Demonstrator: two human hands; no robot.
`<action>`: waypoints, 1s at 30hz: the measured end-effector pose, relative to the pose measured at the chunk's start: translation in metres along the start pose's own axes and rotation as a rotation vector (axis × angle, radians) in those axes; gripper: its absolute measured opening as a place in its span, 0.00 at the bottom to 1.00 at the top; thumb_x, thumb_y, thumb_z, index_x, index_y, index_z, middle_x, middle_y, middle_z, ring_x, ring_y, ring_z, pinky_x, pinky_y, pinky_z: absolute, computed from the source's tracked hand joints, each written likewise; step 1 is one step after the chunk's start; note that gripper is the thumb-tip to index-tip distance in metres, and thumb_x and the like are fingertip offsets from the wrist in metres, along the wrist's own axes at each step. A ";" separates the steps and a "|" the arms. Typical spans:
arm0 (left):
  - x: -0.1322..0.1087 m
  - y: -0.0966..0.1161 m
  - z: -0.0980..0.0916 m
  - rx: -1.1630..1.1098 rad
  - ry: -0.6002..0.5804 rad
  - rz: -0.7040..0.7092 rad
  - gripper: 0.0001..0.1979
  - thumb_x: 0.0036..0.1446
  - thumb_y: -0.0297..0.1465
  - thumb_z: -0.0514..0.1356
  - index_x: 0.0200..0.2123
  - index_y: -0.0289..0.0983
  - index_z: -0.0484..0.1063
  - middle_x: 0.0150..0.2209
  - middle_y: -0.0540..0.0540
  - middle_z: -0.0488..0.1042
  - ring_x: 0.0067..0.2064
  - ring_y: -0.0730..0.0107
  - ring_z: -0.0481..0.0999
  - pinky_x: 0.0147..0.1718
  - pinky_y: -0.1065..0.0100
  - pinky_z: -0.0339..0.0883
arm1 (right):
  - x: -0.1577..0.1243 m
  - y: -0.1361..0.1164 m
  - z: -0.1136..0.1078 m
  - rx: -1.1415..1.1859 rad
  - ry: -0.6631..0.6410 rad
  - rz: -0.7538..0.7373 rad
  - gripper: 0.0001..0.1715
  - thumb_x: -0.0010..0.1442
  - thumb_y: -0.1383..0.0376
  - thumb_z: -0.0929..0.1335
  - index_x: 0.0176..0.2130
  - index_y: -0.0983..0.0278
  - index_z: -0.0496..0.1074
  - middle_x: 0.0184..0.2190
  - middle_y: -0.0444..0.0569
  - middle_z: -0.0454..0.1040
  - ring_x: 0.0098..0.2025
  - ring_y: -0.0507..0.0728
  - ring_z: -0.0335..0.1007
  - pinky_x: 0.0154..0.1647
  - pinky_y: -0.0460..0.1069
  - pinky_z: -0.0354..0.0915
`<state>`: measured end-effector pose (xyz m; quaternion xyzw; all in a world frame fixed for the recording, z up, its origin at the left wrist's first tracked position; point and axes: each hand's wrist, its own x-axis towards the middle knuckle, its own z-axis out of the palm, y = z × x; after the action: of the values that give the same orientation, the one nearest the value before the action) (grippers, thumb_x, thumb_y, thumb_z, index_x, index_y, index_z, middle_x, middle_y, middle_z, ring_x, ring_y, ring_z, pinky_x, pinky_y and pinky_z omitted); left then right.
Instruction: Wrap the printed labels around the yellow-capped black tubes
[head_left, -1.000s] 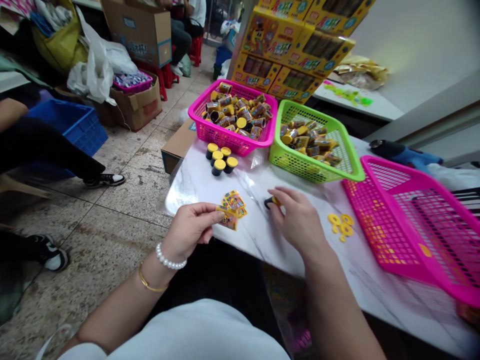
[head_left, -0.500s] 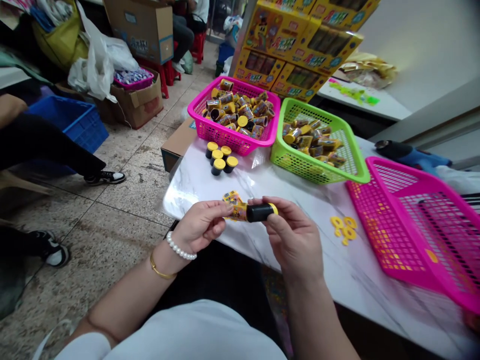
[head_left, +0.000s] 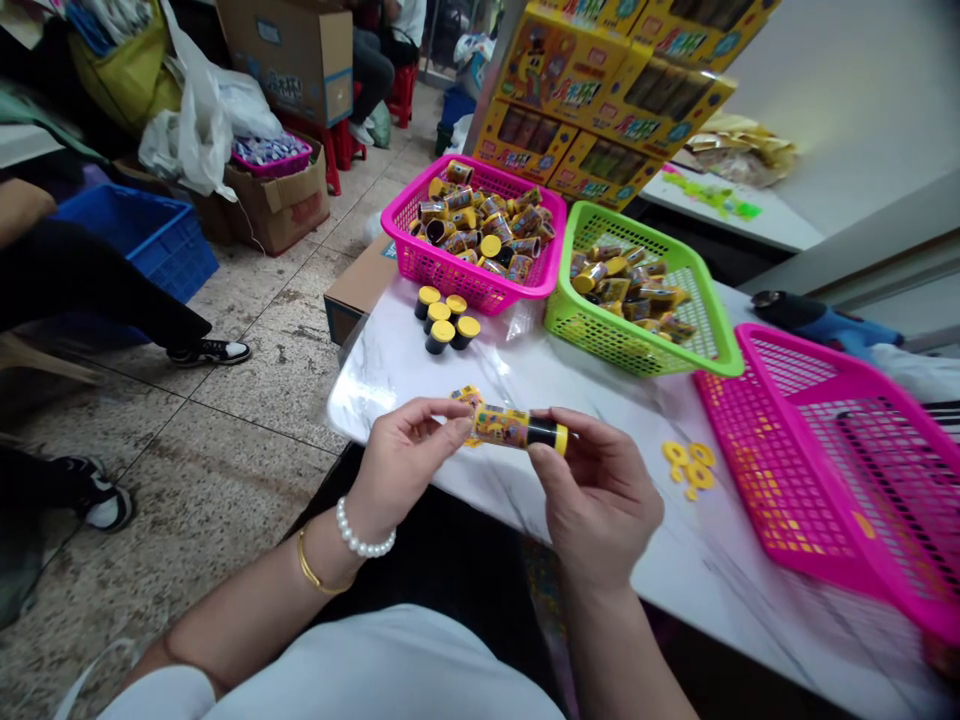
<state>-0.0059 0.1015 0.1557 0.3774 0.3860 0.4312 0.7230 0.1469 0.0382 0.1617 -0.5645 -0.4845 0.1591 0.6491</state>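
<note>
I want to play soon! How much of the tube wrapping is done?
Done: many wrapped tubes lie in the far pink basket and green basket. In hand: left hand and right hand hold one tube, its label partly on. Left: four bare tubes standing on the table.

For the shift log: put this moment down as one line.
left hand: pinching labelled end of tube | right hand: gripping its yellow-capped end | table: four capped tubes, loose yellow caps
</note>
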 end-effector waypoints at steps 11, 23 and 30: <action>0.022 -0.001 -0.003 0.085 -0.378 0.071 0.16 0.45 0.30 0.73 0.38 0.33 0.77 0.39 0.44 0.78 0.41 0.68 0.77 0.43 0.67 0.71 | 0.013 0.006 -0.017 -0.232 -0.467 -0.188 0.24 0.62 0.70 0.71 0.56 0.53 0.74 0.46 0.50 0.74 0.45 0.57 0.73 0.46 0.54 0.73; 0.020 0.000 -0.008 0.143 -0.404 0.110 0.13 0.51 0.27 0.68 0.41 0.33 0.75 0.40 0.44 0.78 0.41 0.70 0.77 0.43 0.69 0.70 | 0.012 0.017 -0.019 -0.192 -0.354 -0.215 0.21 0.55 0.71 0.76 0.48 0.55 0.79 0.40 0.47 0.80 0.38 0.56 0.78 0.41 0.50 0.76; 0.026 0.008 -0.009 0.134 -0.475 -0.062 0.19 0.54 0.35 0.68 0.45 0.31 0.72 0.32 0.46 0.77 0.29 0.75 0.76 0.30 0.73 0.71 | 0.020 0.014 -0.018 0.177 -0.568 0.244 0.23 0.59 0.59 0.75 0.54 0.54 0.76 0.48 0.51 0.76 0.39 0.56 0.78 0.42 0.52 0.78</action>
<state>-0.0077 0.1302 0.1534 0.5032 0.2443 0.2815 0.7797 0.1760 0.0476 0.1602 -0.4930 -0.5592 0.4283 0.5106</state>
